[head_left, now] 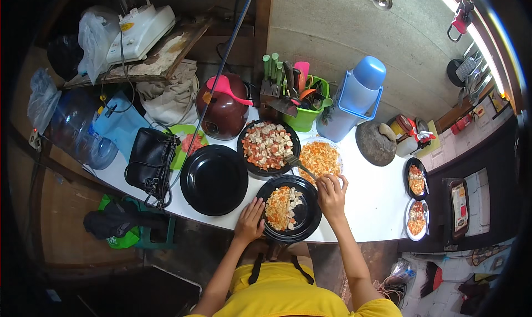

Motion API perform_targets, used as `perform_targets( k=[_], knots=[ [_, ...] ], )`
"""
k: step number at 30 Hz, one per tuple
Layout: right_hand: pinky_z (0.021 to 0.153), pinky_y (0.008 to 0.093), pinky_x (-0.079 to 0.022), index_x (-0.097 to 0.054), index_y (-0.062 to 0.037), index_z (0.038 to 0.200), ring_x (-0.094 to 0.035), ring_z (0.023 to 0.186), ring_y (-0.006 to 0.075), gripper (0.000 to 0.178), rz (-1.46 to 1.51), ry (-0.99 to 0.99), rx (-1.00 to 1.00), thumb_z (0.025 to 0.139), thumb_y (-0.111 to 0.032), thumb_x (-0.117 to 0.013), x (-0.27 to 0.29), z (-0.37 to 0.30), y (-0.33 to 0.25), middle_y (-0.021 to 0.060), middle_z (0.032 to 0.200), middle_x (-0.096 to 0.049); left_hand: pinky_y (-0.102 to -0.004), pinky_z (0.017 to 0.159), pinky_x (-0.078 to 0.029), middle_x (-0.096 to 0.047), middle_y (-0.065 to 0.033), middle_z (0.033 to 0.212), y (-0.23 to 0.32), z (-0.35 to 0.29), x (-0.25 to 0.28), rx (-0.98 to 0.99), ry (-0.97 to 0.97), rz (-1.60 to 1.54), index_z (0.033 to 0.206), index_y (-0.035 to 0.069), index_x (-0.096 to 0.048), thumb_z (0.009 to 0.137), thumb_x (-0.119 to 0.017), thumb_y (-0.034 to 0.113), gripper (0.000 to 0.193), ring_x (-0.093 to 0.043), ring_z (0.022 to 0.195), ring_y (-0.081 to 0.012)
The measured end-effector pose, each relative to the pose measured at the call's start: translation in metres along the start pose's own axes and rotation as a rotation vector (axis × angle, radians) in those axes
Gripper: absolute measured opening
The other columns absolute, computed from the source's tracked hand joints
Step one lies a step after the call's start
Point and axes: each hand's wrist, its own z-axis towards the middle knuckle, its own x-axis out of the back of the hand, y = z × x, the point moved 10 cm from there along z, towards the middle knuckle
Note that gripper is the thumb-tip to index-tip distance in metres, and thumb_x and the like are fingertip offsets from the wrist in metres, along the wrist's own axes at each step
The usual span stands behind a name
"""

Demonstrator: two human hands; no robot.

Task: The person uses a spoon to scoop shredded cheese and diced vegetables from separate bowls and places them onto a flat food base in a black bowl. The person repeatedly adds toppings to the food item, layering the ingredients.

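My left hand (249,221) grips the left rim of a black plate (307,223) at the table's front edge. This plate holds a heap of orange and pale shredded food (279,205) with white chunks beside it. In my right hand (331,195) is a metal spoon (303,167), its fingers closed around the handle. The spoon's head is at the right edge of a black plate (241,153) piled with pale and reddish chopped pieces (269,145). Right of that lies a white plate (342,153) of orange shredded food (320,158), partly behind my right hand.
Left lie an empty black plate (214,179), a black bag (148,159) and a green board (178,160). Behind stand a maroon cooker (223,114), a green utensil basket (302,119), a blue flask (346,103) and a stone mortar (372,146). Two filled plates (417,178) sit far right.
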Motion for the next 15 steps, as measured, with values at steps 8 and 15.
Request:
perform_targets(
  k=[8,15],
  knots=[
    [0.099,0.0507,-0.039,-0.07,-0.0054,0.094,-0.058,0.106,0.0177,0.014,-0.033,-0.033,-0.077,0.081,-0.005,-0.072,0.056,-0.042,-0.005,0.0006,0.101,-0.061,-0.047,0.112,-0.035,-0.047,-0.0197,0.145,0.001,0.005,0.002,-0.009,0.012,-0.023,0.137,-0.003,-0.049,0.089,-0.05,0.018,0.053,-0.041,0.138,-0.0356],
    [0.099,0.0528,-0.038,-0.07,-0.003,0.098,-0.057,0.106,0.0175,0.017,-0.045,-0.175,-0.044,0.081,-0.005,-0.07,0.088,-0.093,-0.017,0.0009,0.101,-0.061,-0.0476,0.111,-0.035,-0.047,-0.0199,0.145,0.001,0.0,0.0,-0.017,0.01,-0.003,0.135,-0.004,-0.05,0.088,-0.051,0.016,0.052,-0.04,0.138,-0.0356]
  ],
)
